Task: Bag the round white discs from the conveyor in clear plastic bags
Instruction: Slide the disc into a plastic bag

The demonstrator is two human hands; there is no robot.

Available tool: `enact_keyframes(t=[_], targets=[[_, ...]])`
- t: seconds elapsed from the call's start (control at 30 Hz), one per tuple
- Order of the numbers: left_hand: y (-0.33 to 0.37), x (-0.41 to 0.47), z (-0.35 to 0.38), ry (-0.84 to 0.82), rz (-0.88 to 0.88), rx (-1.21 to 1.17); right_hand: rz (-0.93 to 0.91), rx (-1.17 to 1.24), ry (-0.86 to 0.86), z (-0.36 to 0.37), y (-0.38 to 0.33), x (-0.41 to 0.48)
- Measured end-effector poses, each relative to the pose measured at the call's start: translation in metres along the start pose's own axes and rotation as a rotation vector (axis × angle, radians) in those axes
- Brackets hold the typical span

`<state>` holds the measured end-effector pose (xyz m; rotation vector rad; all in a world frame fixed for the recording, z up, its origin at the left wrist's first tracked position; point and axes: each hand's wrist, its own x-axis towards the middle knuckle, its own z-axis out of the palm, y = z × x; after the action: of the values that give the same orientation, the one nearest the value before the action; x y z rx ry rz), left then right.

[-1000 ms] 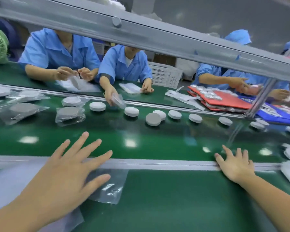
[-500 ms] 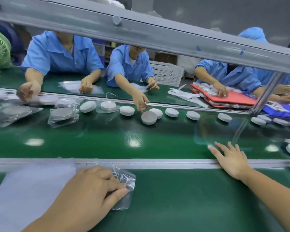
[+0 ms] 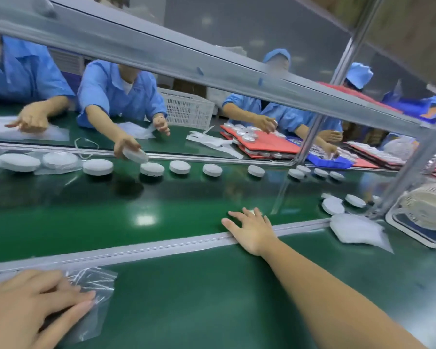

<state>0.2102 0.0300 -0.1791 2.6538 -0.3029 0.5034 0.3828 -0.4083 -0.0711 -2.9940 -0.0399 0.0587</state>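
Note:
Round white discs stand in a row along the far side of the green conveyor belt (image 3: 86, 222), such as one disc (image 3: 152, 169) and another (image 3: 212, 170). More discs (image 3: 332, 206) lie at the right. My left hand (image 3: 30, 303) is at the bottom left and pinches a crumpled clear plastic bag (image 3: 96, 290) on the near green table. My right hand (image 3: 252, 227) reaches over the metal rail (image 3: 136, 250) with its fingers spread flat on the belt. A bit of white shows just past its fingertips; I cannot tell what it is.
Workers in blue sit across the belt; one worker's hand (image 3: 126, 144) lifts a disc. Bagged discs (image 3: 60, 159) lie far left. A pile of clear bags (image 3: 358, 230) and a white fan (image 3: 423, 210) sit at the right. A slanted metal frame bar (image 3: 212, 69) crosses overhead.
My left hand closed on the clear bag and pulled it back. My right hand slid forward past the rail onto the belt. The view swung right. A worker opposite picked up a disc.

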Motion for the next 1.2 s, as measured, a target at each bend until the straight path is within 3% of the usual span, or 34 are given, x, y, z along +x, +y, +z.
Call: enact_keyframes(t=[0.13,0.23,0.33,0.5,0.63,0.8,1.03,1.2], targets=[[-0.003,0.003,0.008,0.011,0.104,-0.014,0.006,0.07,0.093,0.003,0.004,0.0],[0.06,0.034,-0.042,-0.048,0.055,0.109,0.008,0.1,0.151,0.005,0.006,-0.002],[0.144,0.059,-0.071,-0.117,0.13,0.298,0.009,0.11,0.199,0.006,0.006,-0.003],[0.227,0.102,-0.063,0.006,0.099,0.231,0.021,0.074,0.298,0.005,0.004,-0.011],[0.233,0.089,-0.015,-0.065,0.042,0.172,0.087,0.005,0.098,-0.002,-0.002,-0.013],[0.235,0.095,0.016,-0.102,0.099,0.045,0.132,0.014,0.062,0.0,-0.001,-0.007],[0.27,0.119,0.009,-0.102,0.106,0.278,0.129,0.105,0.19,0.003,0.0,-0.009],[0.259,0.107,0.031,-0.089,0.085,0.119,0.235,0.176,0.349,0.004,0.003,-0.013]])
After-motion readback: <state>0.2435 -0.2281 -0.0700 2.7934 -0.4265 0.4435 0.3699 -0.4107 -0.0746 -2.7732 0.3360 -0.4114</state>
